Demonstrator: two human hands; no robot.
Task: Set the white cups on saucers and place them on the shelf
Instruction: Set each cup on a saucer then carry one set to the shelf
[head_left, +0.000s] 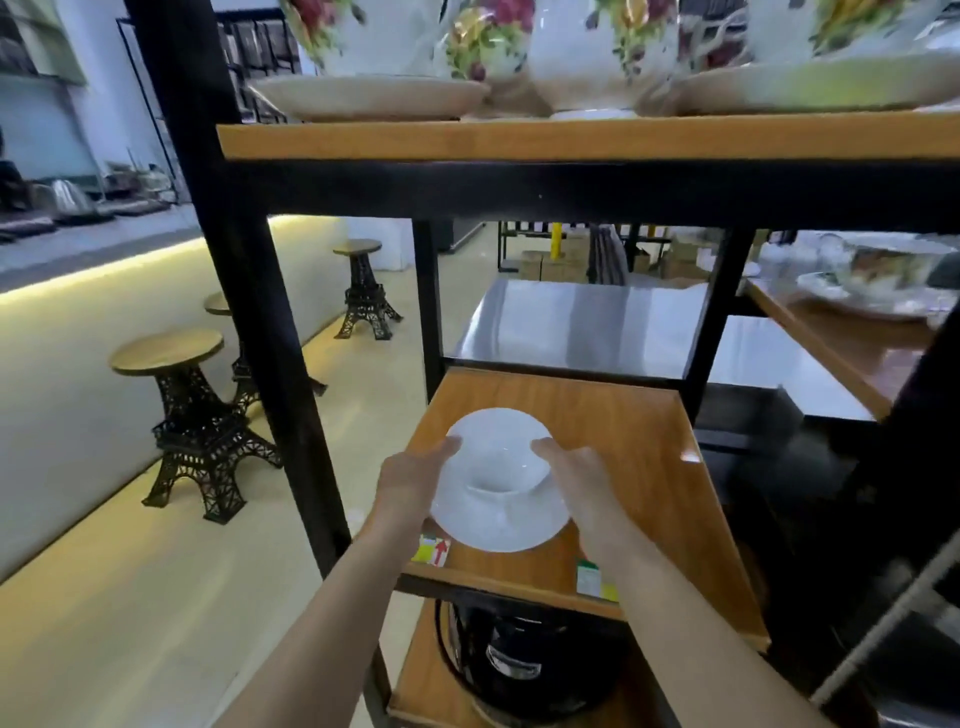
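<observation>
A plain white cup (498, 452) stands upright on a white saucer (498, 525), over the front left part of the middle wooden shelf (639, 457). My left hand (410, 483) grips the set on its left side, with the thumb on the cup's rim. My right hand (576, 483) grips the right side the same way. Whether the saucer rests on the board or hovers just above it is hard to tell.
Black metal posts (249, 322) frame the rack. The upper shelf (571, 137) carries floral cups and plates. A black appliance (514, 660) sits on the lower shelf. Price labels (434, 551) stick to the shelf's front edge. Tower-shaped stools (192, 415) stand on the floor at left.
</observation>
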